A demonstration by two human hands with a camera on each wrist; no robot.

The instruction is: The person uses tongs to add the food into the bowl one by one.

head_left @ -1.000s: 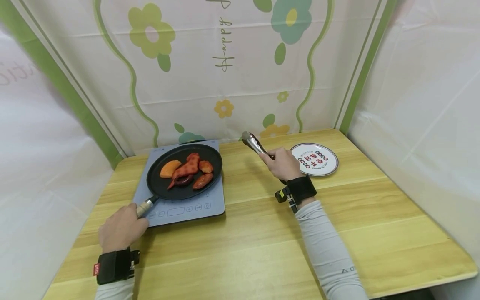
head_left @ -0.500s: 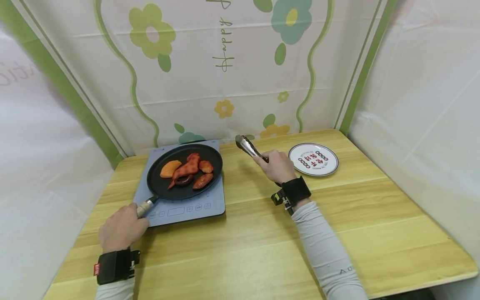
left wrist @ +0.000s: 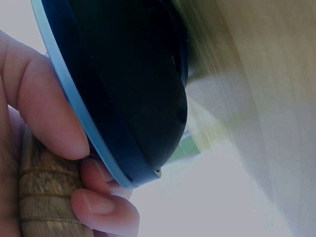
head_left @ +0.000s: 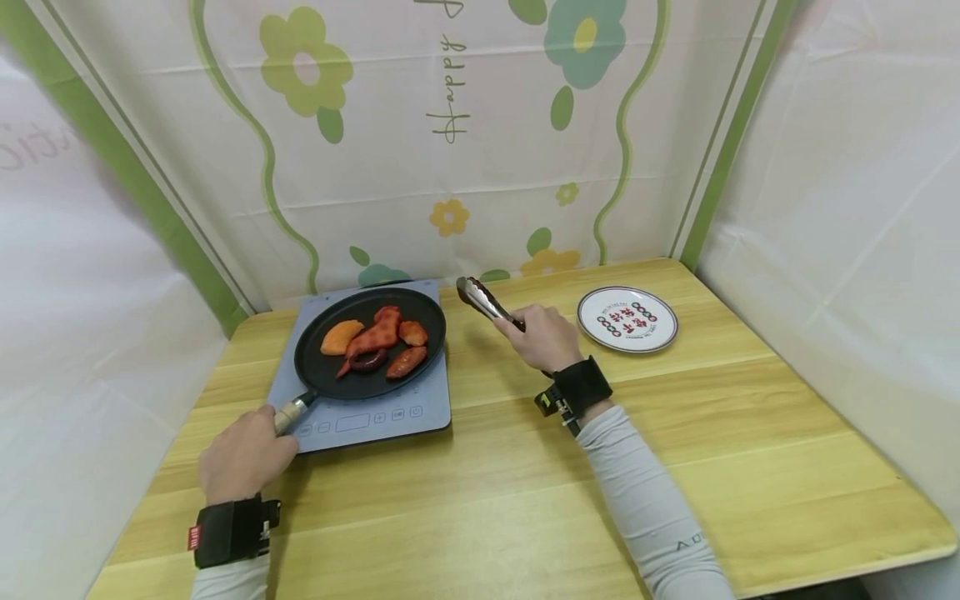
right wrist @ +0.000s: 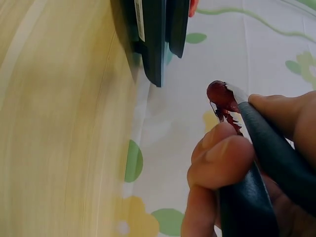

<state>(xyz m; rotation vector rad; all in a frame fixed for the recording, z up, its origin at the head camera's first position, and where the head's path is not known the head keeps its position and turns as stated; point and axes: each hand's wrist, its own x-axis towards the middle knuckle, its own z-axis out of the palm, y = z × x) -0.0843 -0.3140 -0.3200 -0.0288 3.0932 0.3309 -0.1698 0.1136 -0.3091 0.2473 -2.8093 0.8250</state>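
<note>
My left hand (head_left: pixel 246 457) grips the wooden handle (left wrist: pixel 49 197) of a black frying pan (head_left: pixel 315 350), fingers curled round it in the left wrist view. In the pan lie an orange wedge-shaped piece (head_left: pixel 341 337), a long reddish spotted piece (head_left: pixel 377 332), a dark ring-shaped sausage (head_left: pixel 369 361) and two reddish-brown pieces (head_left: pixel 406 362) on the right. My right hand (head_left: pixel 546 337) holds metal tongs (head_left: pixel 480 298) with dark grips (right wrist: pixel 247 202). The tongs' tips stand close together just right of the pan, above the table, and look reddish-brown in the right wrist view.
The pan sits on a flat grey-blue induction cooker (head_left: pixel 360 425) at the table's back left. A white plate (head_left: pixel 663 329) with red characters lies right of my right hand on the wooden table (head_left: pixel 510 483). A flower-printed curtain (head_left: pixel 360 167) hangs behind.
My right hand has moved left with the tongs, away from the plate and closer to the pan. My left hand, the pan and the food keep their places.
</note>
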